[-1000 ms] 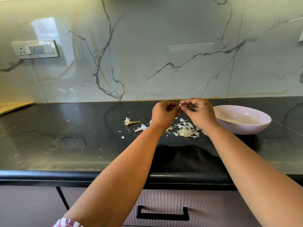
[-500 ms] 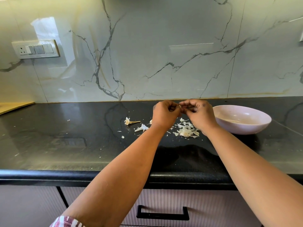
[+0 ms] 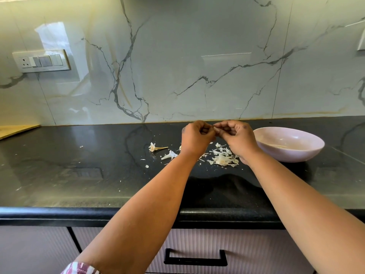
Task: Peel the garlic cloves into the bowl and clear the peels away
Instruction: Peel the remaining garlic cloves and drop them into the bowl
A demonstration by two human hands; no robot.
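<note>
Black stone countertop [image 3: 79, 175] beneath a veined marble wall filled the frame, with both hands raised together just right of centre, the left hand [image 3: 196, 138] and the right hand [image 3: 236, 138] each curled and pinching a small garlic clove [image 3: 214, 129] where their fingertips met. Compared with a second before, the hands had scarcely shifted and only the pinch had tightened, which suggested that peeling of this clove was under way. Loose peels [image 3: 223, 158] lay on the counter below the hands, uncleared, and the pink bowl [image 3: 290, 153] stood just right of them.
</note>
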